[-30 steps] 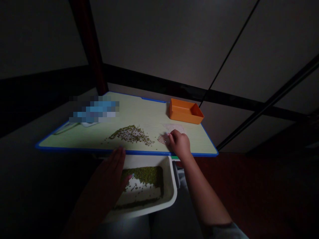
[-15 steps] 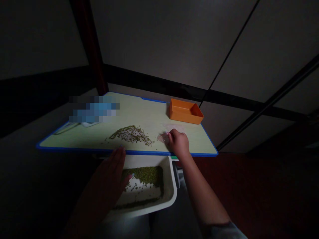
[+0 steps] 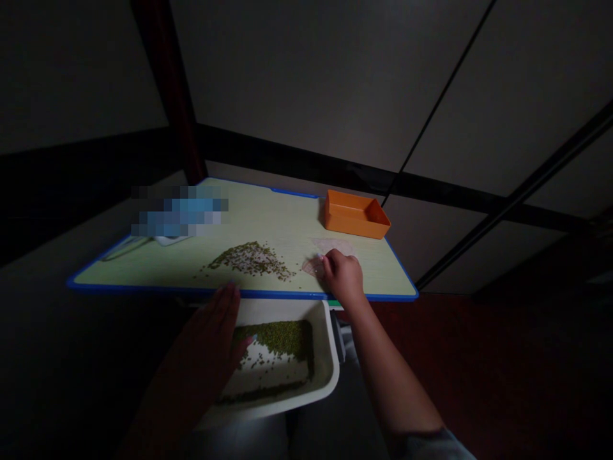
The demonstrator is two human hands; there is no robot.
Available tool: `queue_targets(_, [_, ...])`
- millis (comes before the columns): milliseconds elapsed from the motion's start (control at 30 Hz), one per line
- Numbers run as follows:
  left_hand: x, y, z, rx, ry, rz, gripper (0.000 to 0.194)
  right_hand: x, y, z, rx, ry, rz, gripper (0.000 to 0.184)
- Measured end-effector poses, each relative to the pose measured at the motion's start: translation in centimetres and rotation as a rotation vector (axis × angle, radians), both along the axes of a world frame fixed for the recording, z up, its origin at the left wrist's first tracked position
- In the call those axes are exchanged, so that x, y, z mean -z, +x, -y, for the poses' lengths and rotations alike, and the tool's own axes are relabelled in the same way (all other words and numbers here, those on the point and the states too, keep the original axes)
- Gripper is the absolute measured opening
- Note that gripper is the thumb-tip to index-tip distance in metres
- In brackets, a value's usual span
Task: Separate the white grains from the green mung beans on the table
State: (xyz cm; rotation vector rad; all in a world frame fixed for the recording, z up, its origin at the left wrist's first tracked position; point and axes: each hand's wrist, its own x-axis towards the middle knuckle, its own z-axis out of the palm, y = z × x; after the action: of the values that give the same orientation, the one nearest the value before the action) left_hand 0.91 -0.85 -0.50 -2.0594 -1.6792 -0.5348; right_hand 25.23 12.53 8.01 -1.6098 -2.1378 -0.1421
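My right hand point(image 3: 343, 273) is closed, thumb and fingers pinched together low over the pale tabletop point(image 3: 287, 220). Whatever is between the fingertips is too small to make out. A faint pinkish patch point(image 3: 312, 266) lies beside those fingertips. To its left spreads a loose pile of small green and pale seed-like pieces point(image 3: 246, 259). In shadow, my left hand point(image 3: 211, 345) stretches over the left part of a white tray point(image 3: 330, 364), fingertips at the table's blue front edge and thumb apart. Inside the tray lie many green seed-like pieces point(image 3: 287, 338), heaped toward its far side.
An orange open box point(image 3: 357, 220) stands at the back right of the table. At the left is a blurred-out bluish item point(image 3: 184, 211) with a cord-like strip near it. Wall panels rise behind the table, and a dark red floor point(image 3: 454, 358) shows at right.
The view has shifted very slightly. Both hands keep nearly the same place and shape, and the piles look the same.
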Motion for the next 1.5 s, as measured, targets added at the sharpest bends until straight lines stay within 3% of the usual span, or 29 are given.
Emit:
queue_targets(567, [-0.1, 0.0, -0.1, 0.007, 0.022, -0.021, 0.081, 0.1, 0.0, -0.1, -0.150, -0.028, -0.038, 0.025])
queue_targets(733, [-0.1, 0.0, 0.0, 0.017, 0.029, 0.003, 0.080, 0.0, -0.4, -0.3, -0.119, -0.012, 0.025, 0.024])
queue_targets(933, [-0.2, 0.1, -0.1, 0.014, 0.024, 0.017, 0.080, -0.3, -0.3, -0.2, 0.013, -0.014, 0.016, 0.027])
queue_targets(1233, [-0.1, 0.0, 0.0, 0.011, 0.009, -0.005, 0.081, 0.7, 0.6, -0.3, -0.146, -0.040, -0.112, 0.025])
queue_targets(1500, [0.0, -0.1, -0.1, 0.006, 0.026, -0.010, 0.081, -0.1, -0.1, 0.1, -0.042, -0.051, -0.020, 0.025])
